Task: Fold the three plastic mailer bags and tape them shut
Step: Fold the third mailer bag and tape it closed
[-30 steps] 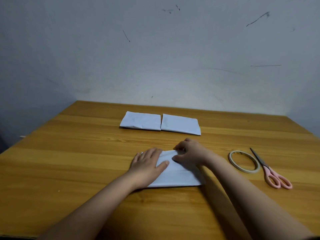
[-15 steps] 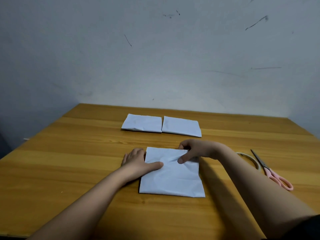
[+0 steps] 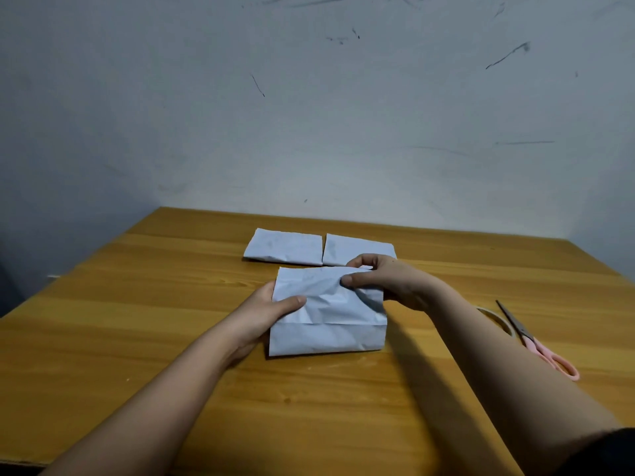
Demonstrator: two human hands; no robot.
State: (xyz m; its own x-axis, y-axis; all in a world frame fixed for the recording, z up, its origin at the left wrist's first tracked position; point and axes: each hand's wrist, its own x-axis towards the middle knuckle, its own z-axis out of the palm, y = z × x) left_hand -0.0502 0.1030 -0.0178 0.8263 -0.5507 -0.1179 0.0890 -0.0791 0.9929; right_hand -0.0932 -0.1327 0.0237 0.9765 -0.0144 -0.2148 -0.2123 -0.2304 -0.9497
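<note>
A white mailer bag point(image 3: 326, 324) lies in the middle of the wooden table point(image 3: 137, 338), its far part raised off the surface with a crease across the near third. My left hand point(image 3: 271, 310) grips its left edge, thumb on top and fingers underneath. My right hand point(image 3: 381, 280) pinches the far right corner, thumb on the front face. Two folded white mailer bags lie side by side behind it: one on the left point(image 3: 283, 249), one on the right point(image 3: 347, 250), partly hidden by my right hand.
A roll of clear tape point(image 3: 494, 319) lies to the right, partly hidden by my right forearm. Pink-handled scissors point(image 3: 536, 341) rest beside it. A scuffed wall stands right behind the table's far edge.
The near bag has been unfolded and its far flap lifted off the table. My left hand went from pressing flat on it to gripping its left edge; my right hand raised the far corner.
</note>
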